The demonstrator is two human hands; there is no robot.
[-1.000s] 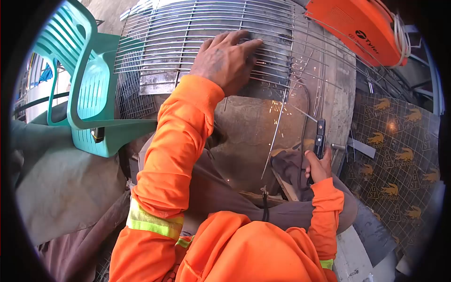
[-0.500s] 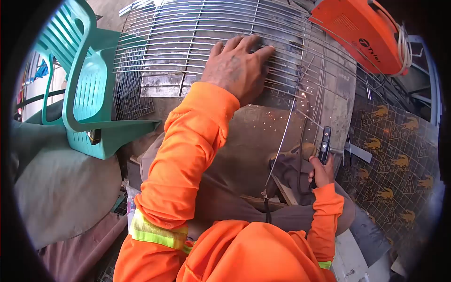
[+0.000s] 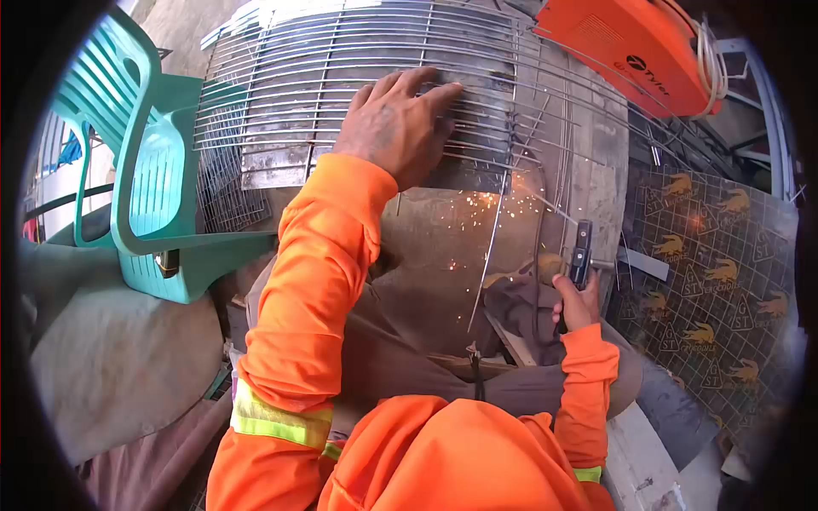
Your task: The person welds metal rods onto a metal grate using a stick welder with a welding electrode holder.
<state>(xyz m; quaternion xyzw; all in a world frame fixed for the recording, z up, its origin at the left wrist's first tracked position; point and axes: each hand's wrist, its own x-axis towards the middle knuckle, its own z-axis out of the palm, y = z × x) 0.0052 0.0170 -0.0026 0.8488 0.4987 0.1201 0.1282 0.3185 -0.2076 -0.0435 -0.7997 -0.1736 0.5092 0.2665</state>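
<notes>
My left hand (image 3: pixel 396 128) presses on a grid of thin metal wires (image 3: pixel 285 115), its fingers bent over the wires. In my right hand (image 3: pixel 579 300) is a black welding electrode holder (image 3: pixel 581 254), gripped at the lower end. A thin welding rod (image 3: pixel 554 207) runs from its jaw up and left to the grid's near right corner. Sparks (image 3: pixel 486 201) fly around that corner. One long thin wire (image 3: pixel 488 264) reaches from there toward my lap. Beneath the grid lies a dull metal plate (image 3: pixel 277 166).
An orange welding machine (image 3: pixel 622 55) with a coiled white cable stands at the upper right. On the left is a green plastic chair (image 3: pixel 158 183). A dark printed board (image 3: pixel 707 289) lies at the right, with a brown cloth (image 3: pixel 520 311) near my right hand.
The sparks have grown denser and spread wider by the grid's corner. The whole view has shifted slightly, so grid and chair appear further left. Both hands keep their holds.
</notes>
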